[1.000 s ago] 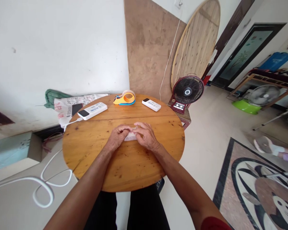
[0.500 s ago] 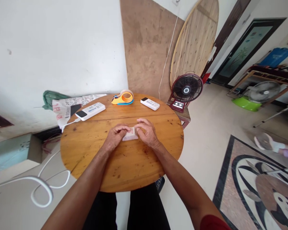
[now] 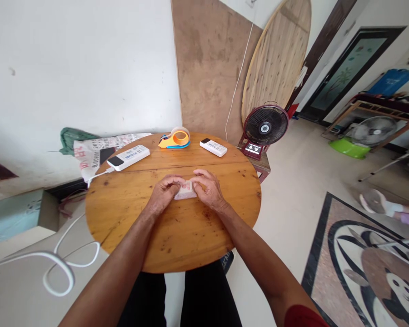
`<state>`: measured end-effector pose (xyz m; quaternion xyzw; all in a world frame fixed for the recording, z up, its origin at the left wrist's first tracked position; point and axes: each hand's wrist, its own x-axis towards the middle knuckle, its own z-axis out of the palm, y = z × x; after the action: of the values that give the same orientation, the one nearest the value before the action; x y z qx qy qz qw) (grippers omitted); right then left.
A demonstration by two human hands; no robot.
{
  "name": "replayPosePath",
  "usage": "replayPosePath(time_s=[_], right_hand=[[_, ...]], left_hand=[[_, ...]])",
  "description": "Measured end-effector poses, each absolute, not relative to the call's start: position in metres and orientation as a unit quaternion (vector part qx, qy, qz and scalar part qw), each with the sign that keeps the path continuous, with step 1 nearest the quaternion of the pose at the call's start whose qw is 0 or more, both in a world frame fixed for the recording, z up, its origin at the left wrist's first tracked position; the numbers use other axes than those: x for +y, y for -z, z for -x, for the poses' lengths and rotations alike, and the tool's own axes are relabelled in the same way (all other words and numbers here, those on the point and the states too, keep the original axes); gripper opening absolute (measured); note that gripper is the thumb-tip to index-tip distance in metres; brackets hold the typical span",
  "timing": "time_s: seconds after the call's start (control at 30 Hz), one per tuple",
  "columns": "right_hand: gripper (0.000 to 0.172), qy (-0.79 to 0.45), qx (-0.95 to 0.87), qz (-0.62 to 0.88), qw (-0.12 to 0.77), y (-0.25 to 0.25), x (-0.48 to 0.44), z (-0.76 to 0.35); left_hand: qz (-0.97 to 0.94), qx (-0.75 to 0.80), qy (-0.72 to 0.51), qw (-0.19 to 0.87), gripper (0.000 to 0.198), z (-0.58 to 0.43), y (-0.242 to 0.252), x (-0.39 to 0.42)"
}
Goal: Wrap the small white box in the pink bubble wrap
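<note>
A small whitish box (image 3: 185,195) with red print on top lies on the round wooden table (image 3: 170,245) in front of me. My left hand (image 3: 164,193) is closed on its left side, thumb and fingertips at the upper left edge. At its right end sits my right hand (image 3: 208,188), thumb and bent fingers against the corner, the upper fingers slightly raised. The fingers partly cover the box's ends.
Toward the back of the table are an orange tape dispenser (image 3: 176,138), a white device (image 3: 128,157) with a cable plugged in, and a second white device (image 3: 213,147). A dark red fan (image 3: 266,128) stands on a stool at the right.
My left fingers have shifted slightly on the box, so more of its red print shows. My right hand and the other things on the table stay in place.
</note>
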<state>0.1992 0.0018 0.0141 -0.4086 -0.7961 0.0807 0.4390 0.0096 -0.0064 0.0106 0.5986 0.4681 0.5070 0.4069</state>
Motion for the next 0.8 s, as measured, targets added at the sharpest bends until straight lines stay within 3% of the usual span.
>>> replayPosePath(time_s=[0.23,0.8], right_hand=[[0.024,-0.084,-0.805,0.411,0.419,-0.0149,0.0007,-0.1994],[0.029,-0.097,-0.814,0.396,0.414,-0.0158,-0.0008,-0.1986]], left_hand=[[-0.536,0.467,-0.519,0.474,0.043,-0.0107,-0.0065,-0.0051],[-0.594,0.47,-0.522,0.391,0.021,-0.0084,-0.0111,-0.005]])
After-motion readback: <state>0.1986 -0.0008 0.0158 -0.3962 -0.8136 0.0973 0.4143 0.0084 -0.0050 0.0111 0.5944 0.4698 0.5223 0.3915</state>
